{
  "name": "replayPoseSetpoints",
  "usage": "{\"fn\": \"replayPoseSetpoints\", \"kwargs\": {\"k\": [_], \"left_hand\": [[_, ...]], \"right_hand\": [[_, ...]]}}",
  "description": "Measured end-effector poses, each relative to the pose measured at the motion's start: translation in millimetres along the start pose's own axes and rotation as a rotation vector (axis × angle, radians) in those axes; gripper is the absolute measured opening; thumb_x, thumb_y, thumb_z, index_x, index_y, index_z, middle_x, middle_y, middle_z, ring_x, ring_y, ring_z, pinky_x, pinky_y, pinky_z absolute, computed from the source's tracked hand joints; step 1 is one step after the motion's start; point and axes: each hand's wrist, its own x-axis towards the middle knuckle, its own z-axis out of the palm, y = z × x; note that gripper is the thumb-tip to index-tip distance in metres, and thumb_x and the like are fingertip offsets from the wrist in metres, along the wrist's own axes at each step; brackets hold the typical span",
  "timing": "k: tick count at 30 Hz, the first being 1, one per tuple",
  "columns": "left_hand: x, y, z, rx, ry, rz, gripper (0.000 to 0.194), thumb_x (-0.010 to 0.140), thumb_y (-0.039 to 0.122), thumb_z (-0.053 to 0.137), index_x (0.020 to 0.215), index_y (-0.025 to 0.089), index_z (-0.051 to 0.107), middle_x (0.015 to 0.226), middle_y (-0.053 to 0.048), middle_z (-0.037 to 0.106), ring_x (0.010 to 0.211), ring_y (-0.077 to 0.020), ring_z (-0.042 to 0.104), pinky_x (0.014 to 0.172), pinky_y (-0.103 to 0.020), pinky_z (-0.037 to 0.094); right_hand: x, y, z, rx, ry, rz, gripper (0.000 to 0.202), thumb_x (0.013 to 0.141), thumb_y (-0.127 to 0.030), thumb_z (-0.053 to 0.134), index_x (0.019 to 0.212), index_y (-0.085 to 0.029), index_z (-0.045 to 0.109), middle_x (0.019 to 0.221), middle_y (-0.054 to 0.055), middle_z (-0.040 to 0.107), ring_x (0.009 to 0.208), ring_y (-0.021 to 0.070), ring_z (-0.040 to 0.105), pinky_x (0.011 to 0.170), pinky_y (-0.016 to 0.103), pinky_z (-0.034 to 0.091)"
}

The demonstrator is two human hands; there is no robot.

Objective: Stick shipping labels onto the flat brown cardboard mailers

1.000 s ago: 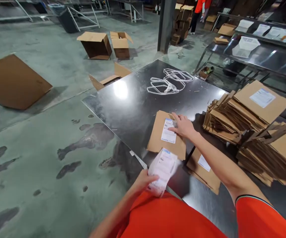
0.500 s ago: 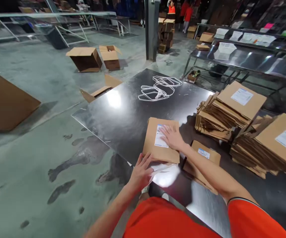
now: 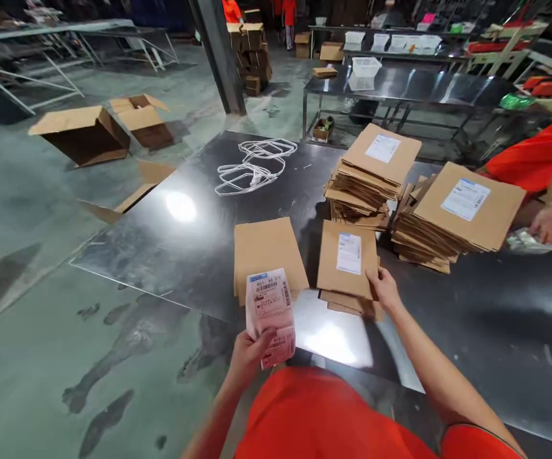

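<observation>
My left hand (image 3: 252,350) grips a strip of printed labels (image 3: 270,306), thumb on top, held over the near edge of an unlabelled flat cardboard piece (image 3: 267,248). To the right, my right hand (image 3: 384,287) pinches the right edge of a labelled cardboard piece (image 3: 328,261), which lies over a small pile. Its white label (image 3: 349,253) faces up. Both piles rest on the dark shiny table (image 3: 199,255).
Two tall stacks of labelled cardboard (image 3: 395,162) (image 3: 477,220) stand at the right. White straps (image 3: 257,166) lie at the back. Another person's hand (image 3: 547,223) holds a clear packet at far right. Open boxes (image 3: 85,134) sit on the floor.
The labelled piece has gone from the middle pile to the right pile, with my right hand at its edge. My left hand has raised the label strip. The view has turned right.
</observation>
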Motion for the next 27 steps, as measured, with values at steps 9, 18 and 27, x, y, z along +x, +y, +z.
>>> {"fn": "replayPoseSetpoints", "kwargs": {"k": [9, 18, 27], "left_hand": [[-10.8, -2.2, 24.6, 0.025, -0.139, -0.049, 0.052, 0.062, 0.055, 0.082, 0.089, 0.011, 0.077, 0.088, -0.011, 0.078, 0.08, -0.0271, 0.071, 0.081, -0.041, 0.057], [-14.9, 46.3, 25.7, 0.016, 0.164, 0.35, 0.036, 0.068, 0.036, 0.077, 0.095, 0.015, 0.069, 0.088, -0.005, 0.07, 0.082, -0.0193, 0.063, 0.073, -0.028, 0.05], [19.6, 16.8, 28.7, -0.2, 0.22, 0.146, 0.029, 0.06, 0.037, 0.079, 0.072, 0.015, 0.064, 0.064, 0.004, 0.06, 0.057, -0.0103, 0.05, 0.055, -0.022, 0.041]], "right_hand": [[-52.7, -133.2, 23.4, 0.221, -0.779, -0.565, 0.058, 0.075, -0.035, 0.069, 0.13, -0.024, 0.056, 0.131, 0.008, 0.057, 0.112, 0.022, 0.058, 0.089, 0.035, 0.049], [-99.3, -175.5, 57.7, 0.045, -0.919, -0.606, 0.023, 0.09, -0.038, 0.057, 0.08, -0.018, 0.065, 0.07, -0.002, 0.061, 0.065, 0.0124, 0.052, 0.059, 0.025, 0.037], [-77.7, -191.6, 67.2, -0.26, -0.801, -0.983, 0.024, 0.096, -0.036, 0.048, 0.082, -0.02, 0.06, 0.079, 0.002, 0.063, 0.074, 0.015, 0.056, 0.068, 0.027, 0.039]]}}
